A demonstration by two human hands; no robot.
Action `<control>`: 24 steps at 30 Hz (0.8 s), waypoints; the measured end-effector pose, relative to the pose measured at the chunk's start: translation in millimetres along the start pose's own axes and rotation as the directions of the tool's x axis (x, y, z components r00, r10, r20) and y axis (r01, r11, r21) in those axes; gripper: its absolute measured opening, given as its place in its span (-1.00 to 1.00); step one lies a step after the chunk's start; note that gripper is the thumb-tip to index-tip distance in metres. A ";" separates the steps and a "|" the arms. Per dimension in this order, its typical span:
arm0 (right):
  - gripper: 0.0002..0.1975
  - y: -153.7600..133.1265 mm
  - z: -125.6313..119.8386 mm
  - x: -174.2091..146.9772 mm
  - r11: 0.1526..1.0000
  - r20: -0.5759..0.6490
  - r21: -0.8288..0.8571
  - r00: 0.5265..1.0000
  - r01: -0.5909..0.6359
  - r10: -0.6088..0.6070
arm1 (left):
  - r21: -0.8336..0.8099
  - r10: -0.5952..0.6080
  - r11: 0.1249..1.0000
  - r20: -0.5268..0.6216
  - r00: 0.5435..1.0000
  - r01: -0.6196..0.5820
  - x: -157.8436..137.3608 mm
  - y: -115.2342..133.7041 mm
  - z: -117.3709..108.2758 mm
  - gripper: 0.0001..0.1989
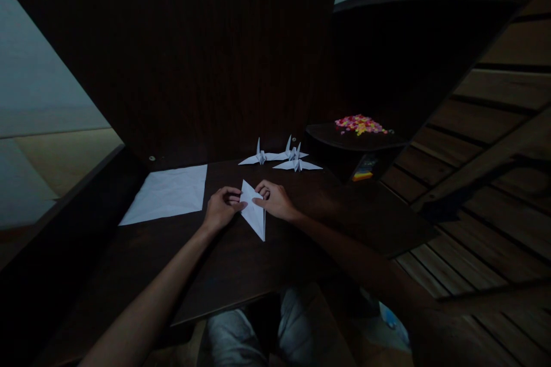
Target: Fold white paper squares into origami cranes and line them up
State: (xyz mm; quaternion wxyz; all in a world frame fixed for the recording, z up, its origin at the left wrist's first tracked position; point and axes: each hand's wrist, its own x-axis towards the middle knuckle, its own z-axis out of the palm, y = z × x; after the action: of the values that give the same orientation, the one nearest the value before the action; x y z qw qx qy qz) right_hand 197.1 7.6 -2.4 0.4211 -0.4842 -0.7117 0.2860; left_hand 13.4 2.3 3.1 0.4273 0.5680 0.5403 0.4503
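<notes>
Between my two hands is a white folded paper (253,215), kite-shaped, its long point toward me and a split between layers at the lower tip. My left hand (221,206) pinches its left edge, thumb on top. On the right edge, my right hand (275,199) grips it with the thumb on top and the fingers curled. Just behind stand several finished paper cranes (297,165), white, with wings spread and necks pointing up. A flat white sheet of paper (167,192) lies to the left of my left hand.
The dark wooden desk (206,269) has a tall back panel and a raised left side. A small corner shelf (331,139) at the right carries a heap of tiny pink, red and yellow pieces (361,124). Under it sits a yellow-edged item (363,175). Wooden slats (495,229) are farther right.
</notes>
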 end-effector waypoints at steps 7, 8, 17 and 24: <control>-0.77 5.2 -0.6 4.0 0.994 -0.075 0.104 0.996 -0.045 0.053 | -0.113 -0.006 0.994 -0.037 0.999 0.001 4.3 -3.3 -1.3 -0.59; -0.76 6.0 -0.2 5.0 0.990 -0.086 0.130 0.994 -0.052 0.064 | -0.111 0.005 0.994 -0.040 0.999 -0.009 4.8 -3.9 -1.8 -0.59; -0.81 4.4 -0.7 6.7 0.982 -0.072 0.175 0.994 -0.071 0.084 | 0.138 0.168 0.978 -0.057 0.984 -0.159 3.1 -3.7 -4.5 -0.71; -0.84 -7.6 -5.3 -0.2 0.997 0.020 -0.066 0.999 0.034 -0.032 | 0.610 0.322 0.744 0.031 0.946 -0.273 -6.1 5.9 -5.1 -0.75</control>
State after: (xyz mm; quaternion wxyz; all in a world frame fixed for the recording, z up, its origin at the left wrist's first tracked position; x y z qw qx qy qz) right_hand 198.3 4.5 6.3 0.4028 -0.4834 -0.7326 0.2595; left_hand 9.8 -4.1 9.7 0.1245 0.7359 0.5741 0.3368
